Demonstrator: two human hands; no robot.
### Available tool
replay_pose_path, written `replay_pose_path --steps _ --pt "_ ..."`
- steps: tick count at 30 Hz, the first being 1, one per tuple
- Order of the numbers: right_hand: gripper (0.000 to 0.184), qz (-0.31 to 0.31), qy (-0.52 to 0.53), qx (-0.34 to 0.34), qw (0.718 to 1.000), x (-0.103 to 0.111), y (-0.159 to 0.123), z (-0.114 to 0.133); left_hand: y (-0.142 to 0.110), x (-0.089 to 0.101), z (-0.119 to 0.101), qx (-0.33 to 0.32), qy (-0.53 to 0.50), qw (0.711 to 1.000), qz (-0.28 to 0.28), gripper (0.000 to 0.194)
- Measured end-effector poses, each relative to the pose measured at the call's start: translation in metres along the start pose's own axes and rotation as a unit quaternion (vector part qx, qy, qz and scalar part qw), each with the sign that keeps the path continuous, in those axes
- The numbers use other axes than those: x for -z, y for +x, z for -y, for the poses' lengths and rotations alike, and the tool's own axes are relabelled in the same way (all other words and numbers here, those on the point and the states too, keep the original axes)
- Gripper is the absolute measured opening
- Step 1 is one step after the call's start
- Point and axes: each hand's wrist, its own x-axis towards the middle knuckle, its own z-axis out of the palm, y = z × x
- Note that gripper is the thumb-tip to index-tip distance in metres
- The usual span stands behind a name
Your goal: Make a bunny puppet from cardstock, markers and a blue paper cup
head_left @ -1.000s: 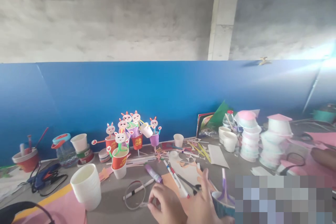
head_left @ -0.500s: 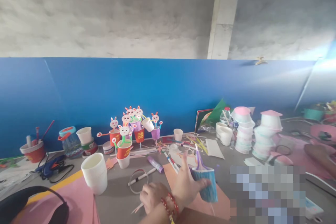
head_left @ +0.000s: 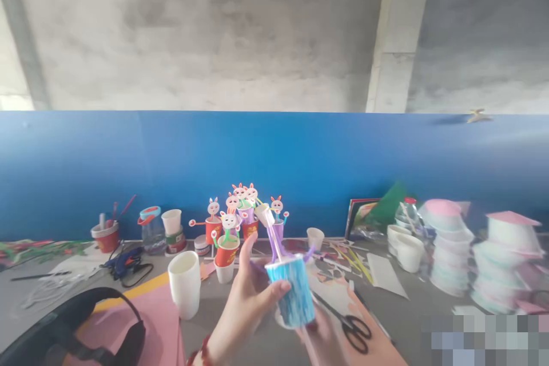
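Observation:
My left hand (head_left: 253, 291), with a red bead bracelet at the wrist, is closed around a blue-streaked paper cup (head_left: 293, 294), its thumb across the front. Purple fuzzy strips (head_left: 273, 243) and a pale stick rise from the cup's top. Blurred by motion, my right hand (head_left: 321, 337) is at the cup's lower right; its fingers are mostly hidden, and I cannot tell if it grips anything. Black-handled scissors (head_left: 355, 331) lie to the right on an orange paper sheet (head_left: 381, 346). Behind the cup stand several rabbit-faced cup figures (head_left: 227, 249).
White stacked cups (head_left: 184, 286), pink paper (head_left: 158, 320) and a black headset (head_left: 137, 343) are on the left, with a blue glue gun (head_left: 122, 263) behind. Paper scraps (head_left: 338, 283) litter the table's middle. Tall cup towers (head_left: 450, 251) stand at right, before the blue partition (head_left: 300, 154).
My view has turned left. My left hand has raised the blue cup and brought it left. My right hand has moved from left of it to the cup's lower right. Scissors now show.

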Motion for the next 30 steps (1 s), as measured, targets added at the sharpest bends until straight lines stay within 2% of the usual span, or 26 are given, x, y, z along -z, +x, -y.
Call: replay_pose_path --steps 2,4,6,8,11,15,18,24,30 --pt "0.039 -0.02 0.035 -0.06 0.997 0.023 0.011 0.007 -0.02 0.021 0.016 0.023 -0.014 0.999 0.025 0.1" --pt "0.033 -0.073 0.151 -0.168 0.971 0.043 0.021 0.021 -0.038 0.037 0.038 0.056 0.001 0.998 0.026 0.091" --pt "0.033 -0.034 0.29 -0.202 0.935 0.053 0.026 0.035 -0.052 0.044 0.057 0.076 0.002 0.996 0.046 0.094" --pt "0.036 0.043 0.354 -0.21 0.91 0.056 0.025 0.045 -0.062 0.046 0.068 0.093 0.011 0.995 0.022 0.093" --pt "0.04 0.137 0.351 -0.219 0.9 0.053 0.019 0.046 -0.071 0.048 0.072 0.114 0.008 0.993 0.008 0.096" --pt "0.032 0.211 0.28 -0.244 0.904 0.053 0.02 0.039 -0.075 0.057 0.069 0.154 0.054 0.987 -0.005 0.097" --pt "0.031 0.259 0.26 -0.251 0.896 0.054 0.025 0.035 -0.076 0.06 0.068 0.169 0.079 0.982 -0.014 0.093" --pt "0.037 0.314 0.319 -0.283 0.848 0.045 0.025 0.022 -0.075 0.053 0.068 0.188 0.063 0.98 0.001 0.083" --pt "0.038 0.328 0.344 -0.308 0.824 0.041 0.025 0.004 -0.077 0.064 0.073 0.261 0.075 0.962 0.029 0.065"
